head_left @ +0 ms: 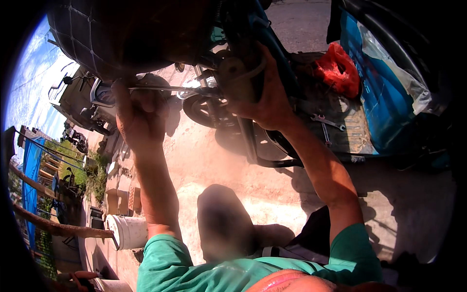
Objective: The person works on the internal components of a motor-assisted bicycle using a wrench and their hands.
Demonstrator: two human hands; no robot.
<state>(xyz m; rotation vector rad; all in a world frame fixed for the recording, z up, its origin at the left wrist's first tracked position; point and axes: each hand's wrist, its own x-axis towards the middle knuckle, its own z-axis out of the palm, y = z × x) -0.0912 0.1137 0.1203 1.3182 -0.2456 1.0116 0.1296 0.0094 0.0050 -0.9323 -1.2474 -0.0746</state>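
Observation:
My left hand (143, 114) is raised beneath a dark quilted seat (73, 31), fingers curled and thumb up. From it a thin metal tool shaft (168, 88) points right, toward the machinery; its handle is hidden in the hand. Across from it, my right hand (267, 100) wraps round a rounded, dull part (238, 78) of a blue scooter-like vehicle, with some fingers hidden in shade. The shaft's far end comes near this part, but I cannot tell whether they touch. Below them a dark, curved tube (247, 141) slants downward.
On the vehicle's floorboard (360, 131) lie wrenches (328, 122) and a red plastic bag (338, 70), beside a blue panel (384, 92). A white bucket (127, 232) and bricks (134, 198) stand at left. Another parked vehicle (73, 100) is farther off. My knee (221, 219) is below.

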